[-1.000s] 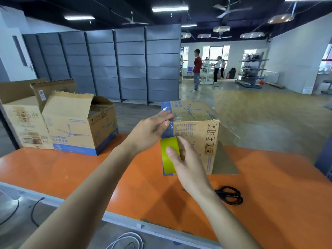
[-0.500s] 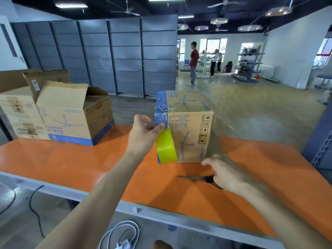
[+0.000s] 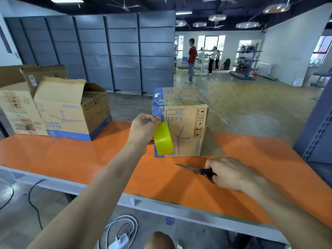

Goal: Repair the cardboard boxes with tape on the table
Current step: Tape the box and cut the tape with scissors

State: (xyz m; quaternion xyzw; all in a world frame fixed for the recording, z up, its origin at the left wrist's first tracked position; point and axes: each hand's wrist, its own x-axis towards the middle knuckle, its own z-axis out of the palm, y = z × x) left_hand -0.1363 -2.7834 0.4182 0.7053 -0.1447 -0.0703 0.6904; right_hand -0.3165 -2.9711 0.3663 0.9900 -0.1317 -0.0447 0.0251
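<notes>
L hand (image 3: pixel 143 130) pinches yellow tape (image 3: pixel 162 139) at box (image 3: pixel 186 126) front-left edge. R hand (image 3: pixel 228 172) curls fingers round scissors (image 3: pixel 203 171) handles, blades flat on table (image 3: pixel 71 159), near box.

The left hand (image 3: pixel 143 130) grips a yellow tape roll (image 3: pixel 163 141) against the front left edge of a closed carton (image 3: pixel 186 130) standing on the orange counter (image 3: pixel 71 159). The right hand (image 3: pixel 231 174) curls its fingers (image 3: pixel 210 163) over the black handles of the scissors (image 3: pixel 195 170), which lie on the counter just in front of that carton. At far left stand 2 more boxes: an open fan carton (image 3: pixel 71 119) and, touching it, a plain open carton (image 3: pixel 16 108).
</notes>
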